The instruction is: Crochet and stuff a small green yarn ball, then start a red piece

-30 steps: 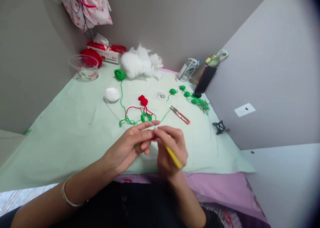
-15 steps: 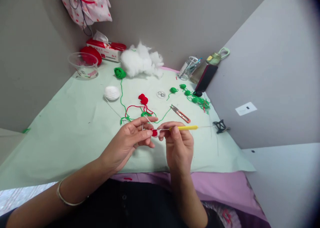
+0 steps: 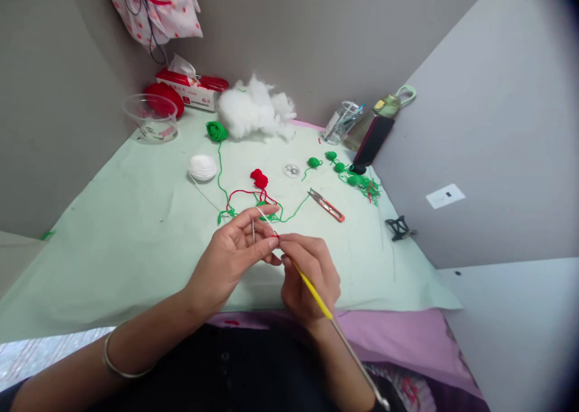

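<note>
My left hand (image 3: pixel 235 249) pinches a small red crochet piece (image 3: pixel 277 237), mostly hidden by the fingertips, and white yarn (image 3: pixel 266 218) runs over its raised index finger. Close on the right, my right hand (image 3: pixel 312 273) grips a crochet hook by its yellow handle (image 3: pixel 316 294); the metal shaft slants down toward the right forearm. The hook's working tip is hidden at the fingers. Behind the hands lie tangled green yarn (image 3: pixel 228 215) and a red crocheted piece (image 3: pixel 259 178). A white yarn ball (image 3: pixel 202 167) sits to the left.
Orange-handled snips (image 3: pixel 328 206) lie right of the hands. Green crocheted balls (image 3: pixel 339 167) rest farther right, near a phone (image 3: pixel 374 140) and bottle. White stuffing (image 3: pixel 256 110), a green yarn ball (image 3: pixel 217 131), a tissue box (image 3: pixel 194 92) and a clear tub (image 3: pixel 154 125) stand at the back.
My right hand has turned, so the yellow handle now points down and right instead of level to the right. The red and white piece is now mostly covered by fingers.
</note>
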The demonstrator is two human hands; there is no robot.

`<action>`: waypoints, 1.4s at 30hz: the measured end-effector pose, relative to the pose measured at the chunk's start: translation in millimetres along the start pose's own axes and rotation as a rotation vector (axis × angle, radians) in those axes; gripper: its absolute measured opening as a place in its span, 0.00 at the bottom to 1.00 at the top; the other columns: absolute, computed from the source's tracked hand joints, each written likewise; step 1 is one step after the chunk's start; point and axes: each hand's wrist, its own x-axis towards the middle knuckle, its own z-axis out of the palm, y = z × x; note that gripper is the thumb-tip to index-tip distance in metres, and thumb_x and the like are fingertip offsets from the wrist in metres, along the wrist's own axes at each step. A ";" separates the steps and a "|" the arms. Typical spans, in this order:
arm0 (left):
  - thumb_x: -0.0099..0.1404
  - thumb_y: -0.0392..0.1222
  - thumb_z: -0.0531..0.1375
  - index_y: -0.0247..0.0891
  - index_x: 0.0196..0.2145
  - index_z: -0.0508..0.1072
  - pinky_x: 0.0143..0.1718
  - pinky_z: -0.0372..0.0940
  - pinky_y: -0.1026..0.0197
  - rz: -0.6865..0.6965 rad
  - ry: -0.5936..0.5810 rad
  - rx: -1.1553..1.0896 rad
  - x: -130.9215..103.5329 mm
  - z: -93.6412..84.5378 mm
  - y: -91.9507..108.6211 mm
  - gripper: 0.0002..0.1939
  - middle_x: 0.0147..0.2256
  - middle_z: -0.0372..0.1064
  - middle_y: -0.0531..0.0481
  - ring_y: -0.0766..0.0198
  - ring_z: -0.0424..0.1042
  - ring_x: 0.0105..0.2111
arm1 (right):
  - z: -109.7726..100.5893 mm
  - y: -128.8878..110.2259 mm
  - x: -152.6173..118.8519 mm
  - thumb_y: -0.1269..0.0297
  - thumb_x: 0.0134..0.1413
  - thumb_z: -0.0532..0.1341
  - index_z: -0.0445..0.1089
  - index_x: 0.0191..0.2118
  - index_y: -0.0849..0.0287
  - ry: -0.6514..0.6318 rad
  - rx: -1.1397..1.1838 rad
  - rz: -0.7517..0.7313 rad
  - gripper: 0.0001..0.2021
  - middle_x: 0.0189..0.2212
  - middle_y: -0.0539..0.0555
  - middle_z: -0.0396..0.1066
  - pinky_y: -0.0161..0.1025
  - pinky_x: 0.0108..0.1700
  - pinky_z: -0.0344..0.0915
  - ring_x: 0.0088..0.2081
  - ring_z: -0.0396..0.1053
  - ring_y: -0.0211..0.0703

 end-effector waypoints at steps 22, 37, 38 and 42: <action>0.64 0.37 0.68 0.34 0.51 0.79 0.22 0.62 0.74 -0.218 -0.047 -0.214 7.1 -4.1 -2.8 0.17 0.22 0.60 0.59 0.77 0.58 0.20 | 2.7 1.5 2.1 0.77 0.62 0.62 0.78 0.49 0.53 0.060 0.150 0.181 0.15 0.43 0.56 0.76 0.42 0.43 0.74 0.44 0.75 0.44; 0.65 0.36 0.67 0.39 0.51 0.79 0.32 0.71 0.68 -0.124 -0.075 -0.073 2.7 -1.1 6.5 0.16 0.32 0.68 0.56 0.75 0.66 0.25 | -4.8 10.8 14.6 0.63 0.70 0.57 0.75 0.40 0.56 0.068 0.870 0.715 0.10 0.34 0.52 0.77 0.38 0.33 0.72 0.30 0.74 0.38; 0.65 0.36 0.67 0.39 0.51 0.79 0.32 0.71 0.68 -0.118 -0.069 -0.063 2.9 -1.6 6.6 0.16 0.31 0.68 0.56 0.75 0.66 0.25 | -6.7 10.0 14.9 0.64 0.71 0.56 0.75 0.40 0.56 0.060 0.838 0.696 0.11 0.35 0.53 0.77 0.39 0.34 0.72 0.30 0.74 0.38; 0.64 0.36 0.68 0.40 0.52 0.78 0.33 0.71 0.68 -0.064 -0.028 0.026 1.7 -1.3 3.1 0.18 0.32 0.68 0.57 0.74 0.69 0.26 | -9.3 4.2 10.2 0.71 0.70 0.53 0.74 0.46 0.55 -0.006 0.471 0.402 0.12 0.38 0.54 0.78 0.41 0.38 0.74 0.35 0.75 0.40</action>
